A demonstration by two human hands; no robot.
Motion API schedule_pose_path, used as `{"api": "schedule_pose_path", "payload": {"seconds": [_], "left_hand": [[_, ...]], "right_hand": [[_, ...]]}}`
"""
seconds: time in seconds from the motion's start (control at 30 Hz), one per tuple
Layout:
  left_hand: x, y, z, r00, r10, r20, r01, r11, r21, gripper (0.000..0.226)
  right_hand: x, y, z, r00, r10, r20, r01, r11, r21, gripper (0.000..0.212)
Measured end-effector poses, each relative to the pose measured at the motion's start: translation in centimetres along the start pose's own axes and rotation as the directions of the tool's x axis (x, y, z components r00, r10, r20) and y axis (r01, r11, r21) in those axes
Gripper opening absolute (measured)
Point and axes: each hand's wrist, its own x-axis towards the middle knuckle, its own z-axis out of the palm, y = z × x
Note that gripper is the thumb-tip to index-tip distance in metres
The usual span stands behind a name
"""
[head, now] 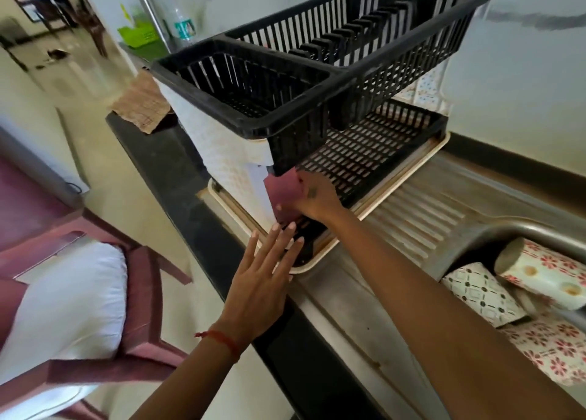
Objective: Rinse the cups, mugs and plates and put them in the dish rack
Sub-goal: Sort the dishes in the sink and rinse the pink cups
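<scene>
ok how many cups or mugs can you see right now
3. A maroon cup is held by the right hand at the dish rack's lower tier. Two patterned mugs lie in the sink: a geometric one and a floral one. Others may be hidden.

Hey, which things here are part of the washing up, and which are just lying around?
Part of the job: dish rack, maroon cup gripped by right hand, patterned mugs in sink.
Lying about: steel bottle, plastic bottle, green basket, cloth.
</scene>
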Motion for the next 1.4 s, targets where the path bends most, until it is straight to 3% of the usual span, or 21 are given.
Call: {"api": "schedule_pose_path", "payload": {"seconds": [0.2,0.4,0.63,0.87,1.0,1.17,1.3,1.4], "left_hand": [[-0.2,-0.7,0.3,0.999,0.038,-0.016,-0.038,0.999,0.011,0.095],[0.0,-0.1,0.0,1.0,-0.004,0.025,0.005,1.0,-0.028,0.09],[0.1,1.6,-1.7,0.996,-0.074,0.058,0.079,0.993,-0.082,0.07],[1.1,6.9,-2.4,0.998,-0.058,0.035,0.064,0.976,-0.21,0.063],[2.3,11.6,-2.1,0.994,0.008,0.109,0.031,0.934,-0.355,0.06],[4.3,18.8,-0.6,0.951,0.217,0.219,-0.087,0.871,-0.484,0.057],[4.7,25.4,0.6,0.863,0.396,0.313,-0.245,0.871,-0.426,0.059],[4.4,29.5,1.0,0.777,0.507,0.374,-0.34,0.837,-0.428,0.06]], "right_hand": [[1.8,-1.1,2.0,0.995,0.075,-0.064,-0.071,0.996,0.058,0.066],[1.3,-1.5,1.6,0.996,0.073,-0.059,-0.075,0.996,-0.039,0.03],[-1.0,-0.8,-0.6,1.0,0.001,0.004,-0.001,1.0,-0.012,0.029],[-10.2,5.2,-7.8,0.955,-0.134,-0.263,0.175,0.975,0.137,0.021],[-17.6,9.7,-12.4,0.93,-0.007,-0.367,0.044,0.995,0.093,0.021],[-27.6,15.9,-17.1,0.861,0.12,-0.494,-0.199,0.974,-0.11,0.03],[-34.9,20.6,-19.3,0.806,0.332,-0.49,-0.464,0.869,-0.173,0.048],[-39.4,23.2,-20.3,0.745,0.525,-0.412,-0.648,0.716,-0.258,0.07]]}}
